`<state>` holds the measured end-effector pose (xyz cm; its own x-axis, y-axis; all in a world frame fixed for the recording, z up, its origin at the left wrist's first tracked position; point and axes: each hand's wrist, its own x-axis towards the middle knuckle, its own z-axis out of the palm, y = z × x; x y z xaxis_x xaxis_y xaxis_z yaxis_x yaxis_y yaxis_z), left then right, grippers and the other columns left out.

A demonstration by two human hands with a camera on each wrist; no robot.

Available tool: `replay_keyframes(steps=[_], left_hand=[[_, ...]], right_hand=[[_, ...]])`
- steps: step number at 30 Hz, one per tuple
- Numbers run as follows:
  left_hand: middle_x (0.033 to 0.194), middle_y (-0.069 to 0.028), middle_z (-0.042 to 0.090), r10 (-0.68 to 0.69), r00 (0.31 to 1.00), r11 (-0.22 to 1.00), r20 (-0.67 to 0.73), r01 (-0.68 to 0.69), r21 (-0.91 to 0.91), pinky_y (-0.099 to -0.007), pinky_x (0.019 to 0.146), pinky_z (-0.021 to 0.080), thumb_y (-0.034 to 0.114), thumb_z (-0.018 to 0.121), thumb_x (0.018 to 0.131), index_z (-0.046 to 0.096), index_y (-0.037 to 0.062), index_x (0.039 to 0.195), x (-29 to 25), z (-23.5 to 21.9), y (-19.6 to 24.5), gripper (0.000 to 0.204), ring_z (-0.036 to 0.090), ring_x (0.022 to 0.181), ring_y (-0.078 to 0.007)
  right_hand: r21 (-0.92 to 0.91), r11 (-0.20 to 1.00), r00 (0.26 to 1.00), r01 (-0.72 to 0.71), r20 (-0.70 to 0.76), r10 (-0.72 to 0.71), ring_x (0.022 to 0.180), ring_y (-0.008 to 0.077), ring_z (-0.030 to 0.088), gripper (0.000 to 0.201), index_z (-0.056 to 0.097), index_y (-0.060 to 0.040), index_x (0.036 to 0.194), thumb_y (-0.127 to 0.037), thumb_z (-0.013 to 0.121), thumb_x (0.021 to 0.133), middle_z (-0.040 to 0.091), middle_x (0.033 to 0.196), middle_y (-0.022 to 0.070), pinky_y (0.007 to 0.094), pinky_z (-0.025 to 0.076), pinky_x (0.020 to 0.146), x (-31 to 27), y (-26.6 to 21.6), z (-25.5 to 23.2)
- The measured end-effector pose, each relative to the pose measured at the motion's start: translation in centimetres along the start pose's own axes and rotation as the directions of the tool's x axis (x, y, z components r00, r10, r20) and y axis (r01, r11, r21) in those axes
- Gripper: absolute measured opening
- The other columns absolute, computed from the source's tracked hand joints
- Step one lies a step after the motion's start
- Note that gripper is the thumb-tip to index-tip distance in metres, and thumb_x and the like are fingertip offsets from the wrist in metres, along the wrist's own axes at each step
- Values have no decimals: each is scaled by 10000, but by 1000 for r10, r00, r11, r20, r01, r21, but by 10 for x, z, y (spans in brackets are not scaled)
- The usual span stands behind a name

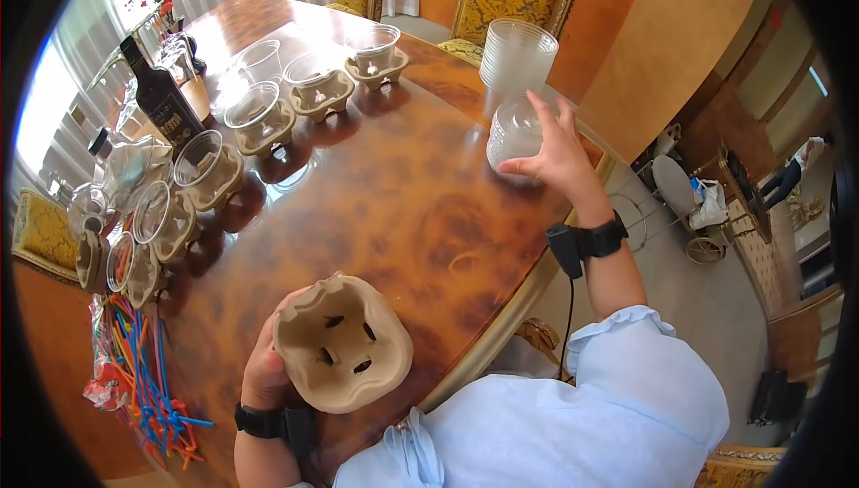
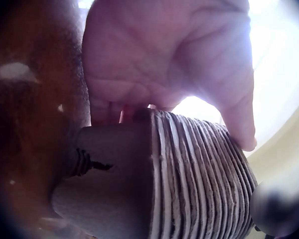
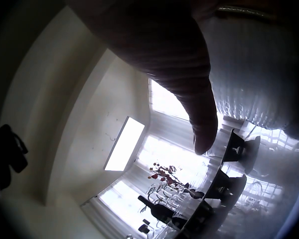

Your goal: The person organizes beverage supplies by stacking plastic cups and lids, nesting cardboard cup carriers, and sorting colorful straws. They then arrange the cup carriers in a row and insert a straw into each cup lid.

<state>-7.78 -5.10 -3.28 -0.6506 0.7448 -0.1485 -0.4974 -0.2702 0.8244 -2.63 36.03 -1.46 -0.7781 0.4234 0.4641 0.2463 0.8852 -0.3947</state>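
My left hand [image 1: 268, 364] holds a nested stack of brown pulp cup carriers [image 1: 344, 345] near the table's front edge. Its hollow, slotted inside faces up in the head view. Many layered rims of the stack [image 2: 202, 174] show in the left wrist view, with the thumb [image 2: 241, 122] along them. At the table's right side, my right hand [image 1: 565, 152] grips a stack of clear dome lids [image 1: 514, 135], thumb and fingers spread round it. In the right wrist view the lids' ribbed edge [image 3: 249, 107] lies beside the thumb [image 3: 202, 119].
A tall stack of clear plastic cups [image 1: 519, 54] stands behind the lids. A curved row of single carriers [image 1: 322, 94], each with a clear cup, lines the table's far and left sides. Beyond stands a dark bottle [image 1: 161, 99]. Colourful bendy straws [image 1: 157, 381] lie front left.
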Motion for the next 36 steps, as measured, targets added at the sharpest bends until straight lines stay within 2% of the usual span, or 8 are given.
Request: replay_keyframes(steps=[6, 15, 18, 22, 27, 30, 34, 36], left_hand=[[1269, -140, 510, 7, 1000, 999, -4, -7, -52, -373, 969, 425, 465, 823, 574, 379, -29, 1318, -1, -2, 0, 997, 519, 1150, -237], [1284, -138, 500, 6, 999, 999, 34, -5, -32, -373, 980, 415, 480, 820, 570, 363, -28, 1329, 2, -11, -3, 1022, 507, 1165, -236], [1304, -143, 480, 36, 997, 998, 74, -40, 51, -378, 995, 402, 594, 766, 595, 358, -25, 1333, 5, -13, -3, 1046, 491, 1181, -238], [1328, -165, 448, 128, 988, 992, 89, -129, 10, -395, 1028, 378, 709, 610, 682, 341, -9, 1347, 21, -8, 1, 1015, 457, 1214, -255], [1360, -181, 398, 90, 991, 979, 99, -70, -189, -439, 1044, 367, 666, 534, 780, 274, 47, 1392, 51, -41, 3, 908, 432, 1231, -294], [1355, -175, 386, 133, 979, 913, 154, -61, -404, -481, 1031, 378, 655, 539, 786, 261, 110, 1400, 70, -42, -4, 867, 430, 1232, -330], [1339, -166, 404, 248, 965, 862, 87, -178, -475, -505, 1019, 390, 596, 604, 784, 303, 127, 1370, 67, -37, 3, 809, 442, 1222, -349], [1343, -164, 405, 260, 964, 864, -48, -255, -434, -510, 1019, 391, 557, 634, 780, 310, 128, 1363, 62, -41, 5, 793, 449, 1216, -353]], right_hand=[[15, 999, 999, -42, -17, 42, 1172, 382, 453, 759, 520, -98, 1260, -303, 820, 594, 398, 1285, 256, 410, 416, 965, 3, 1, 10], [-9, 1000, 985, -2, -170, 1, 1156, 366, 462, 683, 570, -131, 1208, -285, 812, 588, 457, 1242, 206, 416, 424, 947, -4, 0, -5], [91, 995, 981, 40, -192, -21, 1182, 332, 458, 682, 567, -142, 1219, -280, 804, 594, 461, 1250, 191, 397, 405, 973, -10, -11, -19], [457, 863, 977, 214, -80, -199, 1195, 264, 461, 680, 549, -133, 1247, -247, 787, 621, 473, 1263, 134, 362, 385, 993, -2, -50, -34], [805, 476, 760, 353, 50, -648, 1181, 221, 466, 670, 524, -98, 1268, -209, 771, 655, 473, 1258, 86, 341, 382, 992, 42, -115, 38], [959, 284, 662, -5, 216, -718, 1176, 220, 466, 681, 506, -97, 1282, -186, 766, 658, 472, 1243, 83, 340, 370, 1006, 36, -162, 96], [955, 296, 475, 27, 248, -844, 1258, 250, 378, 682, 492, -95, 1288, -145, 761, 663, 353, 1333, 113, 349, 342, 1044, 10, -209, 123], [945, 297, 440, -135, 326, -837, 1298, 294, 327, 709, 474, -115, 1322, -179, 755, 674, 270, 1406, 148, 376, 306, 1071, 3, -218, 117]])
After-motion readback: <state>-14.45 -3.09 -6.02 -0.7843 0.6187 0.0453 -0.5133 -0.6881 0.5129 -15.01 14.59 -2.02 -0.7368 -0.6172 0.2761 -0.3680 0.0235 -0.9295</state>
